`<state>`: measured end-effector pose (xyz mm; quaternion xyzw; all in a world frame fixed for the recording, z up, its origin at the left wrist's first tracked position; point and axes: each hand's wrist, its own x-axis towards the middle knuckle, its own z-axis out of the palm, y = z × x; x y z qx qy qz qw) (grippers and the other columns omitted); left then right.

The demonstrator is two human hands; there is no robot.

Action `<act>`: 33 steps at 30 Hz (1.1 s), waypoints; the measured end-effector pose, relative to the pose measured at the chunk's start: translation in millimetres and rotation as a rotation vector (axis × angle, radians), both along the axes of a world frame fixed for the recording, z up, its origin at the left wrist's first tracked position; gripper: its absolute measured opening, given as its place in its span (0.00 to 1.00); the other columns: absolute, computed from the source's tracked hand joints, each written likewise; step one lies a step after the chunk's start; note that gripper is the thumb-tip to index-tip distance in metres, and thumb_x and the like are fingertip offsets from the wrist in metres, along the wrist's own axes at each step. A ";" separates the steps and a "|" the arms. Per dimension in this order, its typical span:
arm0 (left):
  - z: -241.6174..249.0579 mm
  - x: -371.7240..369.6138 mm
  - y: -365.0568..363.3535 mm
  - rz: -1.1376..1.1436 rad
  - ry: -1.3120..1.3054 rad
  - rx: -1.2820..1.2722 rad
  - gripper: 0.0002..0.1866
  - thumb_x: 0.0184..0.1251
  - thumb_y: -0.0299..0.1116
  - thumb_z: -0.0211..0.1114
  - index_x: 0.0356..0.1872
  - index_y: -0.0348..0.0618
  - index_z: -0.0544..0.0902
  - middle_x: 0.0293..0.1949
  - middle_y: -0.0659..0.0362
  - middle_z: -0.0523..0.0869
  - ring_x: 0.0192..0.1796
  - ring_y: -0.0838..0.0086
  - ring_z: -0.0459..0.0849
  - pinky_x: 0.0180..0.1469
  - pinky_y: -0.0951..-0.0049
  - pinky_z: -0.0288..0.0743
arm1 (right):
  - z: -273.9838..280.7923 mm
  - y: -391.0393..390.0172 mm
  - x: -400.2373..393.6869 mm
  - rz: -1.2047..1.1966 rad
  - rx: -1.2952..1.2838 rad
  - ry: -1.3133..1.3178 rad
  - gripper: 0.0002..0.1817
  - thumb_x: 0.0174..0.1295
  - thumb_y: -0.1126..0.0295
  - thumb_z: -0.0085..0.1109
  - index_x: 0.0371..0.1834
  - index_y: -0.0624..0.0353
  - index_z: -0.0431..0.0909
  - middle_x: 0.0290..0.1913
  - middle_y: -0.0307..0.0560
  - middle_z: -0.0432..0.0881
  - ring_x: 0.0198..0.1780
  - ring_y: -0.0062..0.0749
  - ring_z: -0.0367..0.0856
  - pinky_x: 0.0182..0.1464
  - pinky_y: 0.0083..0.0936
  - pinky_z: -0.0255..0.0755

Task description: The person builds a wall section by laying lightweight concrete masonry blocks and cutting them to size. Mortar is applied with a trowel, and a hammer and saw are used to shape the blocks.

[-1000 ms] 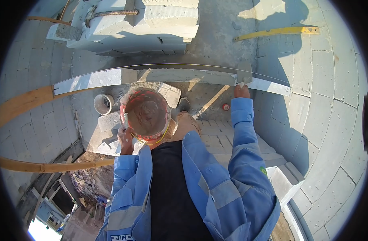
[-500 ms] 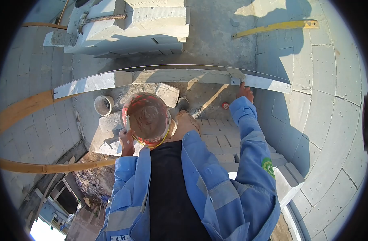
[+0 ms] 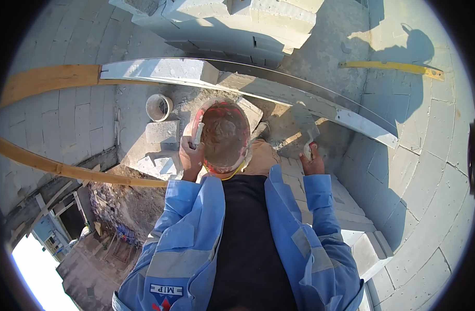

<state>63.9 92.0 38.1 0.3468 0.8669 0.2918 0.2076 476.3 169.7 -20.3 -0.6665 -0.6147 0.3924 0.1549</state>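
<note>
My left hand (image 3: 191, 155) is closed on the left rim of a red bucket (image 3: 216, 167), by a whitish strip on the rim. Grey wet mortar (image 3: 224, 132) fills much of the bucket, which sits tilted in front of my body. In my right hand (image 3: 313, 161) is the handle of a trowel (image 3: 303, 120), its mortar-smeared blade pointing away from me near the low block wall. Along that wall, a grey mortar bed (image 3: 271, 90) lies between a white block (image 3: 159, 70) on the left and another white block (image 3: 367, 127) on the right.
A string line (image 3: 299, 79) runs along the wall. Wooden boards (image 3: 53, 85) stand at left. A small white bucket (image 3: 159, 108) and loose blocks (image 3: 162, 132) are on the floor. Stacked blocks (image 3: 237, 20) stand beyond; a yellow level (image 3: 393, 66) lies against the right wall.
My right hand has drawn back from the wall's right end towards my body with the trowel. The view has turned and shifted; my left hand still grips the bucket.
</note>
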 end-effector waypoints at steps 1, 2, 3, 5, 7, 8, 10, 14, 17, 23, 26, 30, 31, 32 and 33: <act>5.9 0.9 -0.5 -0.029 0.036 0.025 0.15 0.51 0.35 0.70 0.32 0.39 0.74 0.24 0.58 0.70 0.26 0.68 0.69 0.32 0.64 0.66 | 18.7 -3.5 -25.5 0.114 -0.116 -0.017 0.27 0.61 0.55 0.66 0.59 0.57 0.75 0.44 0.63 0.86 0.47 0.62 0.85 0.48 0.47 0.78; 13.1 -0.5 -3.0 -0.025 0.040 0.026 0.15 0.51 0.35 0.70 0.32 0.39 0.74 0.24 0.58 0.70 0.26 0.68 0.69 0.32 0.64 0.66 | 39.6 -5.6 -49.8 0.223 -0.229 -0.037 0.27 0.61 0.54 0.66 0.59 0.57 0.76 0.44 0.63 0.86 0.47 0.62 0.85 0.48 0.48 0.78; 19.5 -1.6 -4.9 -0.053 0.024 0.042 0.15 0.52 0.35 0.70 0.33 0.39 0.74 0.24 0.57 0.70 0.26 0.67 0.69 0.31 0.64 0.66 | 53.7 -5.6 -73.0 0.225 -0.224 -0.038 0.27 0.61 0.54 0.66 0.59 0.57 0.76 0.44 0.63 0.86 0.47 0.62 0.85 0.48 0.48 0.78; 18.8 -7.3 -12.8 -0.122 0.076 0.111 0.13 0.53 0.31 0.69 0.34 0.40 0.74 0.24 0.55 0.71 0.24 0.67 0.70 0.30 0.64 0.66 | 69.3 1.9 -118.3 0.555 -0.362 -0.183 0.29 0.64 0.51 0.63 0.58 0.63 0.76 0.44 0.66 0.86 0.49 0.61 0.85 0.50 0.48 0.77; 25.3 -13.0 -18.6 -0.154 0.054 0.158 0.13 0.52 0.30 0.69 0.35 0.40 0.74 0.24 0.55 0.71 0.24 0.66 0.70 0.29 0.64 0.66 | 62.9 2.7 -161.3 0.593 -0.399 -0.245 0.28 0.66 0.51 0.60 0.58 0.64 0.76 0.44 0.66 0.86 0.48 0.61 0.85 0.50 0.50 0.77; 30.4 -14.6 -21.4 -0.182 0.033 0.190 0.13 0.52 0.29 0.69 0.35 0.40 0.74 0.23 0.55 0.72 0.23 0.66 0.70 0.29 0.64 0.67 | 53.1 5.4 -181.3 0.617 -0.401 -0.226 0.29 0.66 0.50 0.61 0.58 0.64 0.76 0.44 0.65 0.86 0.48 0.61 0.85 0.50 0.50 0.77; 47.9 -14.2 -19.9 -0.242 0.033 0.245 0.11 0.52 0.27 0.68 0.34 0.41 0.74 0.22 0.53 0.72 0.22 0.62 0.71 0.28 0.62 0.68 | 25.5 3.8 -212.6 0.630 -0.404 -0.217 0.30 0.65 0.49 0.61 0.58 0.65 0.76 0.44 0.65 0.86 0.48 0.62 0.85 0.50 0.50 0.77; 50.7 -33.9 -19.8 -0.295 0.041 0.338 0.09 0.53 0.26 0.66 0.33 0.41 0.74 0.21 0.52 0.74 0.21 0.60 0.71 0.28 0.61 0.68 | 6.9 -4.0 -231.0 0.576 -0.566 0.033 0.30 0.65 0.49 0.64 0.60 0.63 0.76 0.34 0.53 0.85 0.33 0.41 0.84 0.37 0.36 0.75; 44.4 -50.1 -18.0 -0.283 0.010 0.277 0.10 0.53 0.27 0.67 0.33 0.40 0.74 0.21 0.53 0.74 0.21 0.63 0.71 0.28 0.63 0.68 | 10.9 -37.8 -195.2 0.300 -0.743 0.304 0.27 0.65 0.52 0.65 0.59 0.60 0.78 0.26 0.40 0.78 0.24 0.25 0.75 0.28 0.26 0.67; 9.7 -57.7 -5.5 -0.212 -0.060 0.174 0.14 0.53 0.33 0.69 0.36 0.39 0.75 0.23 0.59 0.73 0.26 0.72 0.70 0.31 0.67 0.68 | 44.3 -70.2 -153.8 -0.133 -0.712 0.644 0.15 0.67 0.57 0.66 0.46 0.56 0.79 0.22 0.33 0.72 0.20 0.17 0.67 0.23 0.20 0.61; 5.0 -62.8 -2.3 -0.204 -0.168 0.074 0.14 0.53 0.33 0.69 0.36 0.38 0.76 0.26 0.60 0.76 0.26 0.73 0.72 0.31 0.68 0.69 | 33.3 -73.7 -123.8 -0.316 -0.654 0.810 0.14 0.66 0.57 0.67 0.43 0.54 0.79 0.22 0.33 0.73 0.19 0.18 0.68 0.22 0.20 0.62; -14.5 -72.1 -8.9 -0.128 -0.265 0.107 0.13 0.51 0.33 0.70 0.31 0.40 0.74 0.22 0.63 0.73 0.24 0.77 0.70 0.29 0.70 0.68 | 28.6 -48.4 -68.9 -0.392 -0.473 0.796 0.13 0.67 0.59 0.65 0.44 0.57 0.82 0.20 0.34 0.72 0.18 0.16 0.67 0.22 0.20 0.61; -10.1 -67.7 -10.9 -0.094 -0.273 0.061 0.13 0.52 0.32 0.70 0.33 0.39 0.76 0.22 0.64 0.75 0.24 0.78 0.71 0.28 0.72 0.69 | 28.8 -38.5 -52.6 -0.420 -0.433 0.730 0.12 0.66 0.60 0.66 0.40 0.58 0.82 0.20 0.33 0.73 0.17 0.15 0.66 0.21 0.19 0.59; -12.9 -65.6 -12.6 -0.097 -0.268 0.059 0.13 0.52 0.32 0.70 0.33 0.39 0.76 0.22 0.64 0.75 0.24 0.78 0.71 0.28 0.72 0.69 | 26.4 -28.2 -34.2 -0.405 -0.382 0.639 0.12 0.64 0.60 0.66 0.41 0.58 0.81 0.20 0.34 0.74 0.18 0.16 0.69 0.21 0.20 0.62; -18.2 -65.1 -14.0 -0.053 -0.311 0.077 0.12 0.53 0.32 0.70 0.34 0.39 0.77 0.23 0.64 0.75 0.24 0.79 0.72 0.28 0.73 0.68 | 22.3 -16.8 -14.7 -0.387 -0.331 0.549 0.13 0.63 0.60 0.67 0.42 0.58 0.81 0.20 0.34 0.75 0.19 0.17 0.71 0.22 0.21 0.65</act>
